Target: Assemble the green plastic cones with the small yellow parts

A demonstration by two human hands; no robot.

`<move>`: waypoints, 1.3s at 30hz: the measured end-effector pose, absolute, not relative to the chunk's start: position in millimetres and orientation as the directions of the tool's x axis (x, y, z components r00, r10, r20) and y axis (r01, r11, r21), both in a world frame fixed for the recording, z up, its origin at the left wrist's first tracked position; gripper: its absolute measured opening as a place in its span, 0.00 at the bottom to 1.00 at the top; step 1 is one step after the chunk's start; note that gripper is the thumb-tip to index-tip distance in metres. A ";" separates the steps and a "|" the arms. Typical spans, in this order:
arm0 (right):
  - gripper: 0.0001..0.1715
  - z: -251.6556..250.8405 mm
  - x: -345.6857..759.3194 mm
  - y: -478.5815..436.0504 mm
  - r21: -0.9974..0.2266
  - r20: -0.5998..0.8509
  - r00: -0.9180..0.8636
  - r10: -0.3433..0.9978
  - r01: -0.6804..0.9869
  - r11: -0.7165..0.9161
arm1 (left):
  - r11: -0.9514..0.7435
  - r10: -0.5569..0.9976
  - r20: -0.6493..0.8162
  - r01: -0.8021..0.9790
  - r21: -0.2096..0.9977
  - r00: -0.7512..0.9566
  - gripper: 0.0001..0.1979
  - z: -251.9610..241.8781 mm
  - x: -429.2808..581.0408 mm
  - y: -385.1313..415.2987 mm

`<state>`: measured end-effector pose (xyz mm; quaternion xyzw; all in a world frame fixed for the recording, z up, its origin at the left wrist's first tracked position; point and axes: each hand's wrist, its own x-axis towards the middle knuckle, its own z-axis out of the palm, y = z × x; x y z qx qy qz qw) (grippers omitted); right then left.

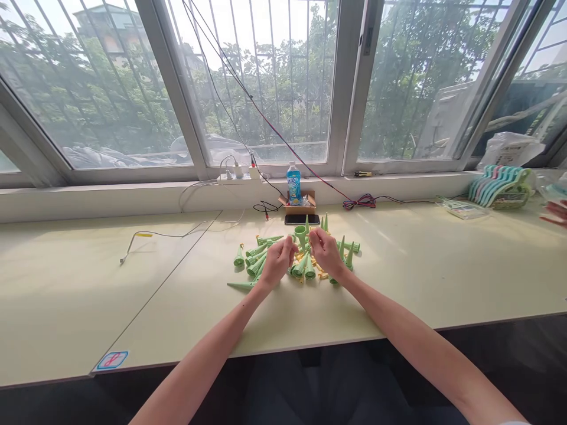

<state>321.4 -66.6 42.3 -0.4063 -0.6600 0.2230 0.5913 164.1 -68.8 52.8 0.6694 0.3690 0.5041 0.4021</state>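
Several green plastic watering spikes [256, 267] lie in a pile on the pale table, mixed with small yellow parts [322, 275]. One green watering spike [300, 234] is upright between my hands, its wide round opening facing up. My left hand [279, 260] is closed at its lower left, the fingertips against it. My right hand [326, 251] is closed in a pinch just right of that spike. What lies between the right fingertips is too small to name. A few other spikes, tips up, stand behind and beside my right hand.
Behind the pile are a black phone [302, 219] and a small cardboard box [309, 208] with a blue bottle [293, 184]. Coiled cable [359, 202] lies near the windowsill. Green and blue hangers [500, 186] stand far right, near another person's hand [556, 213]. A thin cable [163, 235] lies left.
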 end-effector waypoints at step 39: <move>0.26 46.7 321.1 -69.6 -0.733 0.616 0.055 0.786 0.407 0.545 | -0.503 0.863 0.473 0.200 0.841 0.180 0.20 50.5 162.9 -67.7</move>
